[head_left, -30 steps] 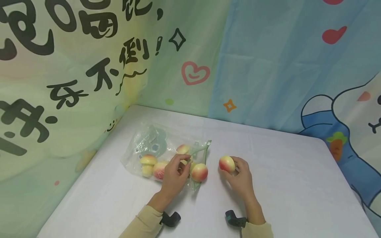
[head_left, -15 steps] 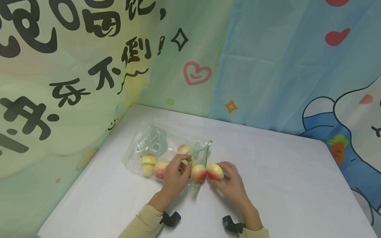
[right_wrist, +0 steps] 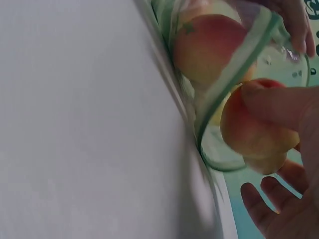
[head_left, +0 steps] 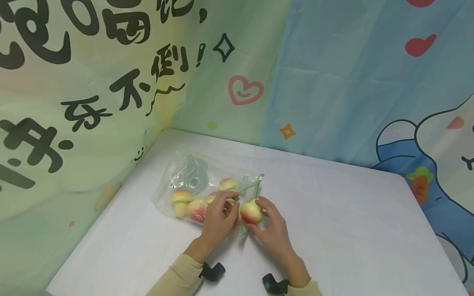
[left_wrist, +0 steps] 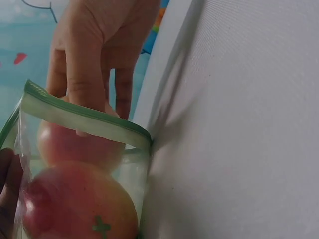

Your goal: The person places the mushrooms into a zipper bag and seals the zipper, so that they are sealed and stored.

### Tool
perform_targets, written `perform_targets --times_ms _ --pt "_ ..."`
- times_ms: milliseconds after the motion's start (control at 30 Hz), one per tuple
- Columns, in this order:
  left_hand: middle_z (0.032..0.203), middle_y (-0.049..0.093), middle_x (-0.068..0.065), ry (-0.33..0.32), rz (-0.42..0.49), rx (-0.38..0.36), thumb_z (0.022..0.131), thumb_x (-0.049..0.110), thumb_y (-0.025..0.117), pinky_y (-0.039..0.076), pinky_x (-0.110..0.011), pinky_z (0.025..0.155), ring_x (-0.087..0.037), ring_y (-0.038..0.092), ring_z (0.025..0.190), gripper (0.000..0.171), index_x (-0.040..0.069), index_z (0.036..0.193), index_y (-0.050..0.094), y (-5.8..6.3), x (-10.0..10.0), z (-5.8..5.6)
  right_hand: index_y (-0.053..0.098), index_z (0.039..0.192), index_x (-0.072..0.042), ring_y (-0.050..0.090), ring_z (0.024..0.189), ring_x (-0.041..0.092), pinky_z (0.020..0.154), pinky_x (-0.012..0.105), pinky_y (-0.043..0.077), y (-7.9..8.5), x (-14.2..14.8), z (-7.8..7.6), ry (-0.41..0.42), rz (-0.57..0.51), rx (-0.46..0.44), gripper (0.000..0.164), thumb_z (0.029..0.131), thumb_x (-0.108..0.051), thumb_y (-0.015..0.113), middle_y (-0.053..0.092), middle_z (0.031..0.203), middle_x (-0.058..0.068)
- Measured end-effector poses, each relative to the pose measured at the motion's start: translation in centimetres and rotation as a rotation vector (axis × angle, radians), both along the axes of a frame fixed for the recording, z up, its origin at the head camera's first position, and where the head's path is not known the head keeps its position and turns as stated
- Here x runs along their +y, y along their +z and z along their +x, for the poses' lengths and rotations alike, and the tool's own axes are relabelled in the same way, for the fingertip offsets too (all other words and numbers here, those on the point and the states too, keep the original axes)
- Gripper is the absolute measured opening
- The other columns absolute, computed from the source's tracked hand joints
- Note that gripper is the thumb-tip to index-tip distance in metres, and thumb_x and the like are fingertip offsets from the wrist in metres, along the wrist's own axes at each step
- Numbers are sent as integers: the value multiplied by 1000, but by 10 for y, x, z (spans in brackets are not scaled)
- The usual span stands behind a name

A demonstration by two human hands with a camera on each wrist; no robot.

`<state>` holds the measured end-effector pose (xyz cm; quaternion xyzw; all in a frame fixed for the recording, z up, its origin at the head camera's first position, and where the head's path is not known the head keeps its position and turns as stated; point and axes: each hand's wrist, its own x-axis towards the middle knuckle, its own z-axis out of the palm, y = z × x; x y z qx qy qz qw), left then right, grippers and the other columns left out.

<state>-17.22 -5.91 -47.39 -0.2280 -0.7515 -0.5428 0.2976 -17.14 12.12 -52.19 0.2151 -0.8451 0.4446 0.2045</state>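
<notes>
A clear zip bag (head_left: 168, 209) with a green zip edge lies on the white table, its mouth facing right. My left hand (head_left: 218, 216) pinches the upper edge of the mouth and keeps it parted. In my right hand (head_left: 275, 230) a toy mushroom (head_left: 250, 213), red and yellow, is held between thumb and fingers, right at the mouth. The right wrist view shows its cap (right_wrist: 259, 122) overlapping the green zip edge (right_wrist: 227, 89). Several more mushrooms are inside the bag, among them one with a yellow stem (head_left: 181, 209) and a large red one (left_wrist: 82, 201) near the opening.
A pale blue-green flat shape (head_left: 192, 172) shows in the far left part of the bag. Behind the white table (head_left: 352, 230) hangs a printed cloth backdrop (head_left: 314, 82). A dark wrist camera (head_left: 212, 272) sits at the left wrist.
My right hand has carried its mushroom leftward to the bag mouth. The mushroom that showed there earlier is now mostly hidden, and others inside have shifted slightly left. My left hand has stayed put.
</notes>
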Motion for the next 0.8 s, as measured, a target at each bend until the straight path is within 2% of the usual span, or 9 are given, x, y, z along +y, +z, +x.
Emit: perform_targets --times_ms 133,200,400,633,733,800 --pt "92 64 -20 -12 3 1 78 -19 66 48 -17 50 -21 60 57 28 -9 103 61 10 1 5 59 123 1 60 115 34 88 45 55 0 -6 0 10 6 10 66 64 1 89 53 137 22" --pt "93 64 -19 -12 2 -4 79 -18 66 48 -17 50 -21 60 57 27 -9 103 61 4 1 2 60 123 0 60 115 35 86 47 55 0 -8 -1 15 6 -2 65 64 3 88 52 138 22" --pt "98 65 -12 -10 -10 -4 83 -10 67 49 -17 50 -15 60 60 27 -1 108 62 -21 -1 -10 62 121 -5 50 128 38 91 47 53 0 -15 -6 57 5 -73 60 66 8 83 49 142 21" --pt "100 66 -6 -16 -10 -2 87 -4 67 50 -18 54 -12 59 63 26 5 111 63 -23 -3 -10 62 123 -4 44 134 36 101 47 45 1 -24 -14 65 88 -118 58 70 8 79 47 145 18" --pt "99 67 -9 -4 -15 0 84 -7 68 49 -17 53 -13 58 62 27 3 109 63 -22 -1 -10 61 124 -3 45 133 36 105 48 41 3 -27 -18 57 114 -134 58 70 9 79 51 142 19" --pt "97 67 -12 -5 -12 1 82 -11 69 48 -18 52 -15 58 61 28 0 107 63 -23 0 -9 61 118 -3 51 127 35 103 46 45 4 -29 -20 63 124 -145 53 70 10 78 56 136 19"
